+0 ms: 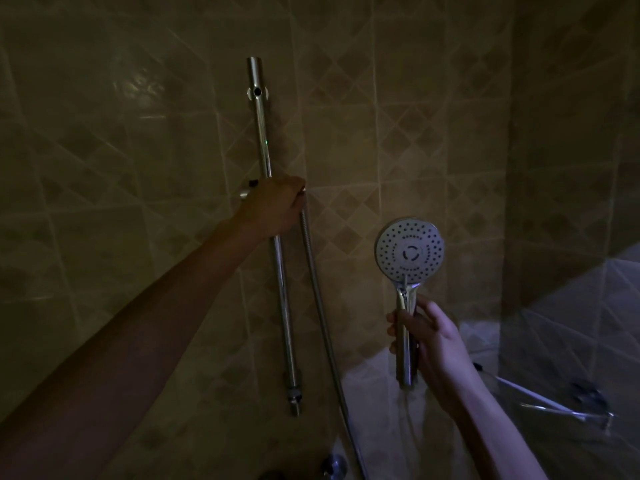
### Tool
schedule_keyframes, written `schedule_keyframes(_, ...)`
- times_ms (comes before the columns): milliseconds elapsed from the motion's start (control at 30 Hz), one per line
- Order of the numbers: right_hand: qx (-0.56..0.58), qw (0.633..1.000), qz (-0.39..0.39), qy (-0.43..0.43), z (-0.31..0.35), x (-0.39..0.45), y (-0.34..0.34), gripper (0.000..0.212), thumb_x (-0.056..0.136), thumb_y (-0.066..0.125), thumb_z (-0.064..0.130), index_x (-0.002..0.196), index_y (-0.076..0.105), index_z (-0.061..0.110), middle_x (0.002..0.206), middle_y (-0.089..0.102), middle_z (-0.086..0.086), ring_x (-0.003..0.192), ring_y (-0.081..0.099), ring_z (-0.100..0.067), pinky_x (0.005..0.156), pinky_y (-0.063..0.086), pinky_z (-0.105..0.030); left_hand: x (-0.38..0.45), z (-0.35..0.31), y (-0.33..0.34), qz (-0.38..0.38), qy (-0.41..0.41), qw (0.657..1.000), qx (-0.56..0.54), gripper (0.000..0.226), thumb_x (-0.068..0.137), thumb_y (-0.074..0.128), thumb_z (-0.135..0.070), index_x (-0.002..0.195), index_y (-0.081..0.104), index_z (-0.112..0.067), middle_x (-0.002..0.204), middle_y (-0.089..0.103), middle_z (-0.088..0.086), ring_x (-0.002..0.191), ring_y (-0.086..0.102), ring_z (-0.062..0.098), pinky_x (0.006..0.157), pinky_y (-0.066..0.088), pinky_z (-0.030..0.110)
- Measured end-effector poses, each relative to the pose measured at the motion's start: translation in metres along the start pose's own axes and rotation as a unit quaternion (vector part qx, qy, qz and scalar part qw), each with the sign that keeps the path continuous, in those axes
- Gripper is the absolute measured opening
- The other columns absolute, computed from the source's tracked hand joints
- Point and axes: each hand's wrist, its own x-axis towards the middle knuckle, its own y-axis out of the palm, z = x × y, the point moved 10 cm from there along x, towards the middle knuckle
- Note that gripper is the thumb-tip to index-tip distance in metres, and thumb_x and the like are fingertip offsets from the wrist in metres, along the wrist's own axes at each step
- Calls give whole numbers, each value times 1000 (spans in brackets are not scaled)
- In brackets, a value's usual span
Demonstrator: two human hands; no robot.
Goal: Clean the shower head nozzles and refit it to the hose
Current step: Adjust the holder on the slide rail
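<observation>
Refitting stage: shower head off the hose, one part in each hand.

Tiled wall [398, 98] fills the view, with the chrome riser rail [264, 140] fixed upright on it. The metal hose [320, 306] hangs just right of the rail, its top end grasped by the left hand [277, 206], which covers the rail's slider bracket. The shower head [410, 250] is well apart to the right, nozzle face toward the camera, handle clenched in the right hand [431, 344]. To do the joining well, I judge the handle's threaded end should meet the hose nut squarely, start gently by hand to avoid cross-threading, with the hose end held steady. Light is too dim to tell whether the nozzles are clean.
</observation>
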Motion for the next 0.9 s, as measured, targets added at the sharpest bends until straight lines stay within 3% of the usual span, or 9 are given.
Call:
schedule_keyframes(67,16,1000,-3,9,-1,-3,-7,23,92,59,22,114,63,19,103,71,-13,91,68,-26,80,54,-44,-7,1,5,-1,-3,999,-36,45,84,38,-30,117,56,-4,117,62,21,107,58,38,90,46,42)
schedule_keyframes(133,36,999,-7,13,1,-7,-15,21,94,55,17,114,63,16,100,70,-14,88,66,-25,76,53,-42,-21,-6,10,-27,10,999,-41,55,84,36,-24,130,47,3,133,51,25,124,47,39,107,31,38)
schedule_keyframes(267,56,998,-20,21,3,-12,-31,19,92,56,24,108,65,18,97,68,-15,86,64,-28,72,53,-41,-43,-4,26,-45,-14,997,-54,61,86,31,-21,142,30,4,150,31,22,142,24,36,118,21,46)
schedule_keyframes(333,84,995,-40,25,3,-14,-40,17,90,57,28,102,64,17,90,66,-17,80,62,-28,68,52,-40,-52,-7,30,-36,-29,996,-78,61,89,41,-14,145,23,2,154,23,21,144,18,35,116,23,50)
schedule_keyframes(400,107,992,-58,28,1,-17,-47,16,96,51,23,107,58,15,85,64,-15,73,61,-26,62,51,-37,-73,-10,31,-24,-78,984,-159,61,90,45,-16,147,23,-9,153,29,15,141,28,29,115,27,40)
schedule_keyframes(533,113,992,-53,35,-6,-24,-54,13,100,46,21,106,57,16,86,64,-15,71,63,-23,56,53,-33,-131,-14,23,-71,-198,949,-233,38,92,45,-30,128,53,-21,109,67,8,96,64,22,80,50,34)
schedule_keyframes(600,100,993,-49,43,-12,-28,-57,15,99,47,22,107,58,17,89,67,-14,74,66,-22,59,55,-34,-163,-21,36,-59,-240,920,-305,22,94,48,-25,107,67,-25,86,72,-15,78,64,2,69,49,21)
schedule_keyframes(667,91,994,-47,44,-17,-33,-58,14,100,46,20,105,59,16,88,67,-13,75,66,-22,60,56,-35,-196,-38,54,-26,-271,882,-385,27,95,49,-20,88,67,-38,74,67,-30,67,59,-11,62,43,9)
schedule_keyframes(900,34,997,-14,75,-46,-63,-55,12,98,46,8,100,58,8,96,67,-23,88,67,-32,84,55,-42,-330,-97,128,37,-410,705,-577,21,92,51,-9,80,67,-15,70,71,-7,68,61,4,65,46,16)
